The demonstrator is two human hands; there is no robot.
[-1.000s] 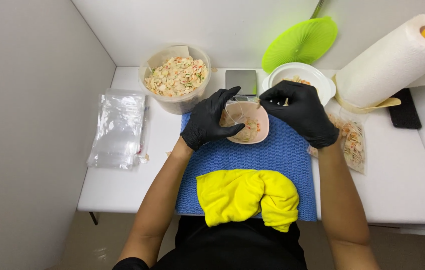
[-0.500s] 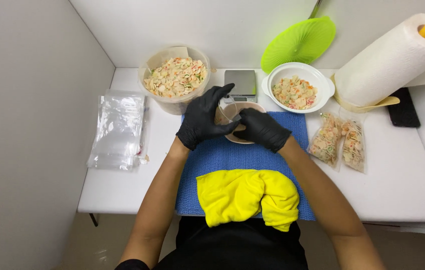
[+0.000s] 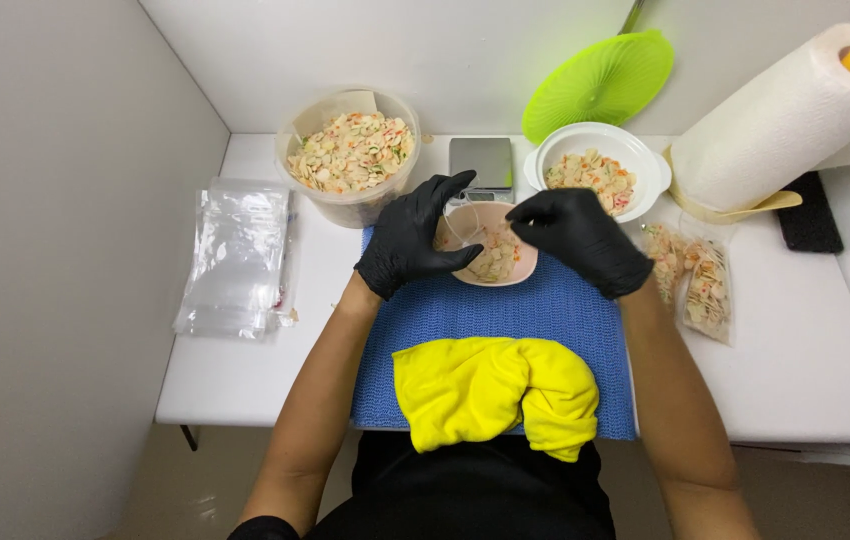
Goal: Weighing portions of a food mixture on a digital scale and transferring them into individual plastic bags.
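Observation:
Both my hands wear black gloves. A small pink bowl (image 3: 501, 262) stands on the blue mat (image 3: 465, 320). It holds a clear bag (image 3: 458, 232) with pale, orange and green food pieces in it. My left hand (image 3: 413, 238) grips the bag's open rim at the bowl's left side, thumb and forefinger around it. My right hand (image 3: 585, 238) hovers at the bowl's right rim with its fingertips pinched together; whatever is between them is hidden.
Behind the bowl are a small scale (image 3: 481, 160), a big tub of food pieces (image 3: 350, 160) and a white bowl of them (image 3: 595, 175). Filled bags (image 3: 695, 280) lie right, empty bags (image 3: 235, 255) left. A yellow cloth (image 3: 490, 390), paper roll (image 3: 785, 120) and green lid (image 3: 600, 85) are around.
My right hand came from the white bowl to the pink bowl, then drew back slightly to its right rim. My left hand stayed at the bowl's left side.

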